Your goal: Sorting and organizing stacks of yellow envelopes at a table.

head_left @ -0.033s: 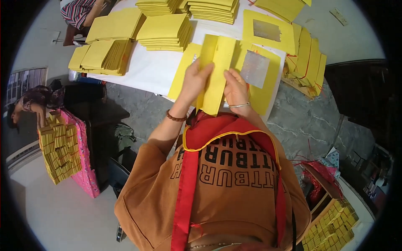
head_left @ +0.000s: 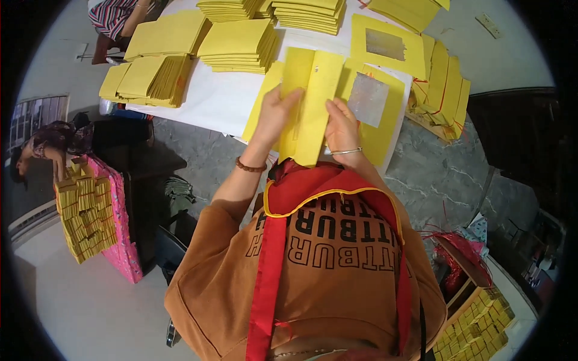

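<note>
Both my hands grip a folded sheet of yellow paper (head_left: pixel 314 105), held lengthwise over the table's near edge. A crease runs down it, and its panels stand partly apart. My left hand (head_left: pixel 274 117) pinches the left side, thumb lying on the paper. On the right edge, my right hand (head_left: pixel 342 127) is closed with its thumb near the top; the fingers behind are hidden. Beneath lie flat yellow sheets, the right one bearing a silver square (head_left: pixel 368 99). Farther back rests another yellow sheet with a silver square (head_left: pixel 385 45).
Stacks of folded yellow paper (head_left: pixel 236 45) stand on the white tabletop (head_left: pixel 211 99). Bundles tied with red string (head_left: pixel 439 87) sit at its right. Leftward, a person (head_left: pixel 57 141) reaches over yellow bundles (head_left: pixel 87 210) on a pink-covered table (head_left: pixel 126 246). More bundles (head_left: pixel 475 328) fill the lower right.
The folded yellow paper has spread a little wider, its top left corner shifting left. My left hand has moved slightly left with it; my right hand has hardly moved.
</note>
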`<state>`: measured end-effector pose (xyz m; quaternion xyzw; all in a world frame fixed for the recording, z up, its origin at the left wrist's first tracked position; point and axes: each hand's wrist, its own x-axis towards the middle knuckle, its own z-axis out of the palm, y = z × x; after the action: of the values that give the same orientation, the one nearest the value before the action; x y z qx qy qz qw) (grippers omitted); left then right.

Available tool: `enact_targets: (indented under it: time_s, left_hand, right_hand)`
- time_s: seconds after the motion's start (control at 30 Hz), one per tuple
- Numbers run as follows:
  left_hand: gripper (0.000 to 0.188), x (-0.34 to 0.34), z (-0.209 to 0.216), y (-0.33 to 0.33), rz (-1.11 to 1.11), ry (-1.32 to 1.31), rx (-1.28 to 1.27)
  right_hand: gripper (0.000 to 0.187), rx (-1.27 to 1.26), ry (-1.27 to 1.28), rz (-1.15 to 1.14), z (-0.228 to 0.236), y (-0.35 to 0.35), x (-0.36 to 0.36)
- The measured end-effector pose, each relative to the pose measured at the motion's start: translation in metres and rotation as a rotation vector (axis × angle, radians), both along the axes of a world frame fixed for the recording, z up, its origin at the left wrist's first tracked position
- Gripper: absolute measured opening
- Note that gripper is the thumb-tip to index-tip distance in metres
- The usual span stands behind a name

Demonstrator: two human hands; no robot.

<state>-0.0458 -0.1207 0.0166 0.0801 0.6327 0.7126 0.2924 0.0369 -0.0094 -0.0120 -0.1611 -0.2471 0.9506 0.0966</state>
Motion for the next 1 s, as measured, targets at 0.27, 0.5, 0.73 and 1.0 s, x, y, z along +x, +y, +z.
enact_targets:
  time_s: [0.27,0.5,0.73,1.0]
  left_hand:
    - [0.025,-0.046,-0.011,-0.076,0.031,-0.258,0.088]
    - [0.022,-0.112,-0.065,-0.183,-0.009,-0.122,-0.362]
    - [0.028,-0.157,-0.1,-0.22,0.158,0.775,-0.994]
    - [0.045,-0.093,-0.052,-0.142,0.379,1.42,-1.259]
  right_hand:
    - [0.02,0.05,-0.128,-0.069,0.007,0.024,0.004]
    - [0.021,0.03,-0.113,-0.082,0.001,0.03,0.004]
    - [0.021,0.052,-0.113,-0.001,0.002,0.023,0.0]
    - [0.018,0.032,-0.157,-0.033,0.006,0.02,-0.004]
